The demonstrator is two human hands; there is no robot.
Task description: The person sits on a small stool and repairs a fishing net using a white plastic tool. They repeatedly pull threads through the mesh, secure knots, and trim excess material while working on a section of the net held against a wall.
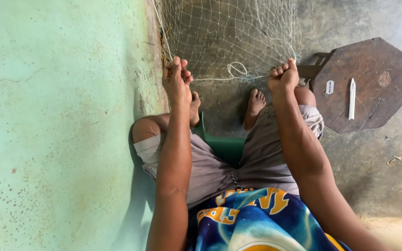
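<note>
Head view; left hand (177, 80), right hand (283, 76) both clenched on knotted mesh net (231, 37)

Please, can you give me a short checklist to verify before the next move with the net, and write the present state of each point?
1. Left hand has a grip on the net: ok, fingers closed on its lower edge.
2. Right hand has a grip on the net: ok, fist closed on the same edge.
3. Net stretched between the hands: ok, though a loose loop of cord hangs at the middle.
4. White netting needle close by: ok, it lies on the wooden stool beside the right hand.
5. Feet free of the mesh: cannot tell, the net hangs just above them.
</note>
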